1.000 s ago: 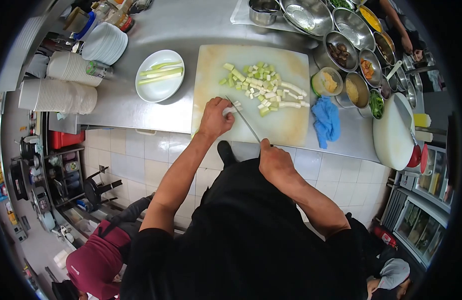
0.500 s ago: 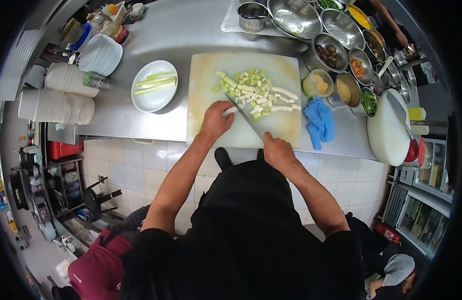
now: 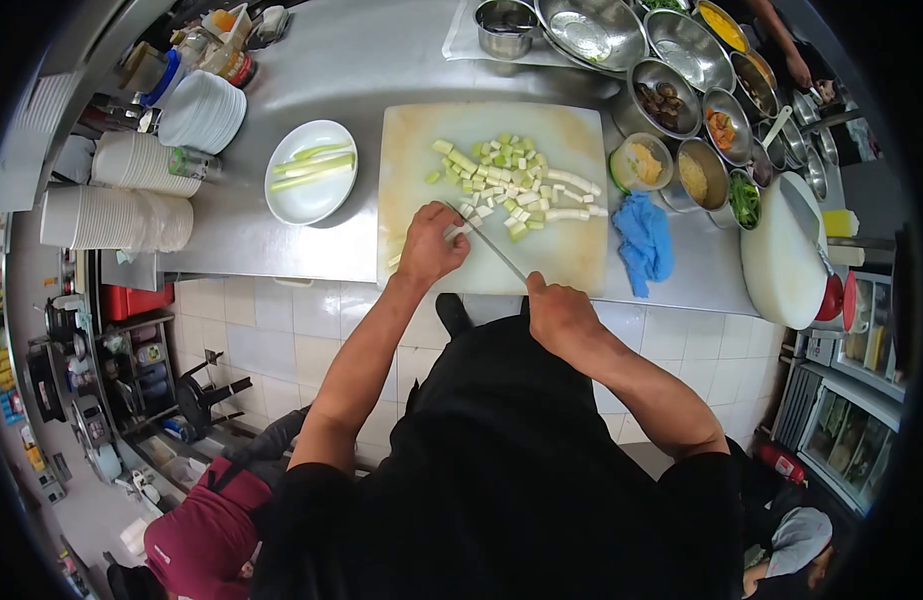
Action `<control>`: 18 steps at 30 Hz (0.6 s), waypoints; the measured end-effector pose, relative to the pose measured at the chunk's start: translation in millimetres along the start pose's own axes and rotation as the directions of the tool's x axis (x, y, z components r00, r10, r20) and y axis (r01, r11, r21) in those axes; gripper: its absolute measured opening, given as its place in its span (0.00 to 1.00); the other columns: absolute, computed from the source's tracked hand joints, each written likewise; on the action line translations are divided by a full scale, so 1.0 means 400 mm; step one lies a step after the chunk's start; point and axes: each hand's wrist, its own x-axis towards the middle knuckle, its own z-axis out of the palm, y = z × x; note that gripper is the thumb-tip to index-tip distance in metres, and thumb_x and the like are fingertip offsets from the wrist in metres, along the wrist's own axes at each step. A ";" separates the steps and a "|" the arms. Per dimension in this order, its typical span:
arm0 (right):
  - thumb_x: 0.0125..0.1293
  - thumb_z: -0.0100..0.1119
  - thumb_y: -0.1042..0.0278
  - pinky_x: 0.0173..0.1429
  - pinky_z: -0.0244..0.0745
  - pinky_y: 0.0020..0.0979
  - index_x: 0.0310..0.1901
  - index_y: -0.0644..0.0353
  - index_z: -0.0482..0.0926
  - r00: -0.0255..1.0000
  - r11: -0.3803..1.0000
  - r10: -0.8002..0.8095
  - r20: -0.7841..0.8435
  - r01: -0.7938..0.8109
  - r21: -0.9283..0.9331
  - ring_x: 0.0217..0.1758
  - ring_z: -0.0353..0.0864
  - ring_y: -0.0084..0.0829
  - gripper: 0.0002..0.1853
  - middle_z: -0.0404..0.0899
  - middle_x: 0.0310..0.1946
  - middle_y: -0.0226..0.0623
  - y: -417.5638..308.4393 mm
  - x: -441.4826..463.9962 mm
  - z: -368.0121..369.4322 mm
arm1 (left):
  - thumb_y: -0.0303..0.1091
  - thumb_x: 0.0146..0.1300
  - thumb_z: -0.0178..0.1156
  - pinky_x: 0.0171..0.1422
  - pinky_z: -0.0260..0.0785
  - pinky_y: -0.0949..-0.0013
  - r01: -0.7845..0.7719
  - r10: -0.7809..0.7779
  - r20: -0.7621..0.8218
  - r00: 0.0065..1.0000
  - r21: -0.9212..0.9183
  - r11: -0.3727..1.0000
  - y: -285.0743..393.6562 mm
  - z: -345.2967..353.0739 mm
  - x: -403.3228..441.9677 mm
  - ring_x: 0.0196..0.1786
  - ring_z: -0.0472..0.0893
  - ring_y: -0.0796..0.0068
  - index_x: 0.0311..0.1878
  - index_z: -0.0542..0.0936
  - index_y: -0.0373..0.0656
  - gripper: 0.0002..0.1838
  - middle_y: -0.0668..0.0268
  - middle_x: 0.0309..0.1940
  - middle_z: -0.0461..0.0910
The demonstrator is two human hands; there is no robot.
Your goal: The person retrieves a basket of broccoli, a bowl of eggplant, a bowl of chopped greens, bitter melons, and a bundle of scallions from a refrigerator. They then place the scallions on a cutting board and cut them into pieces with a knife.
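My left hand (image 3: 433, 243) is closed around a leek stalk (image 3: 458, 229) on the white cutting board (image 3: 401, 140), fingers curled beside the blade. In my right hand (image 3: 561, 315) is the handle of a kitchen knife (image 3: 501, 250), its blade slanting up and left across the board to the stalk. Beyond the blade lie many chopped pale green and white leek pieces (image 3: 496, 182). A few longer white lengths (image 3: 571, 182) rest at the pile's right. Left of the board, a white bowl (image 3: 293, 200) holds several pale green stalks (image 3: 316, 170).
A blue cloth (image 3: 643, 240) lies right of the board. Metal bowls (image 3: 691, 55) of ingredients crowd the back right, near another person's hand (image 3: 799, 72). Stacked white bowls (image 3: 116, 217) stand at left. Two people are behind me, one in a maroon top (image 3: 201, 530).
The knife tip has moved slightly left and down, closer to my left hand's fingers. My left hand stays on the stalk. The whole view has shifted slightly.
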 end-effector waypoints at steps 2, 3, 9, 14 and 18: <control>0.60 0.46 0.78 0.42 0.78 0.48 0.40 0.67 0.68 1.000 1.000 0.002 -0.018 -0.002 -0.002 0.34 0.83 0.52 0.07 0.81 0.28 0.54 -0.001 0.004 0.008 | 0.23 0.42 0.62 0.49 0.72 0.59 -0.015 0.015 -0.029 0.999 0.001 1.000 -0.008 0.007 -0.004 0.42 0.76 0.52 0.31 0.79 0.39 0.09 0.56 0.34 0.77; 0.60 0.46 0.78 0.42 0.78 0.48 0.40 0.67 0.68 1.000 1.000 -0.001 -0.014 0.001 -0.004 0.34 0.83 0.52 0.07 0.81 0.28 0.54 0.003 0.017 0.028 | 0.23 0.42 0.62 0.49 0.72 0.59 -0.010 0.010 -0.032 0.999 0.001 1.000 -0.012 0.008 -0.003 0.42 0.76 0.52 0.31 0.79 0.39 0.09 0.56 0.34 0.77; 0.60 0.46 0.77 0.34 0.77 0.49 0.40 0.67 0.68 0.989 1.000 -0.024 -0.147 0.023 -0.008 0.27 0.82 0.53 0.07 0.79 0.22 0.53 0.032 0.052 0.110 | 0.24 0.42 0.62 0.48 0.72 0.59 -0.008 0.007 -0.038 0.999 -0.019 1.000 0.007 -0.008 -0.026 0.42 0.76 0.52 0.33 0.79 0.39 0.10 0.56 0.34 0.76; 0.58 0.47 0.78 0.41 0.78 0.48 0.41 0.67 0.68 1.000 1.000 0.020 -0.014 -0.020 -0.013 0.34 0.83 0.52 0.09 0.80 0.26 0.55 -0.010 0.006 -0.006 | 0.26 0.43 0.64 0.51 0.70 0.59 -0.036 0.048 -0.091 0.995 0.126 0.991 0.044 -0.053 -0.025 0.43 0.76 0.54 0.33 0.79 0.40 0.11 0.58 0.35 0.77; 0.58 0.48 0.78 0.41 0.78 0.47 0.40 0.68 0.68 1.000 1.000 -0.010 0.008 0.010 0.003 0.34 0.83 0.52 0.08 0.80 0.26 0.55 -0.019 0.022 0.045 | 0.25 0.42 0.64 0.47 0.69 0.59 -0.027 0.027 0.000 1.000 0.101 0.995 -0.006 -0.026 -0.038 0.41 0.75 0.54 0.33 0.80 0.40 0.11 0.57 0.35 0.77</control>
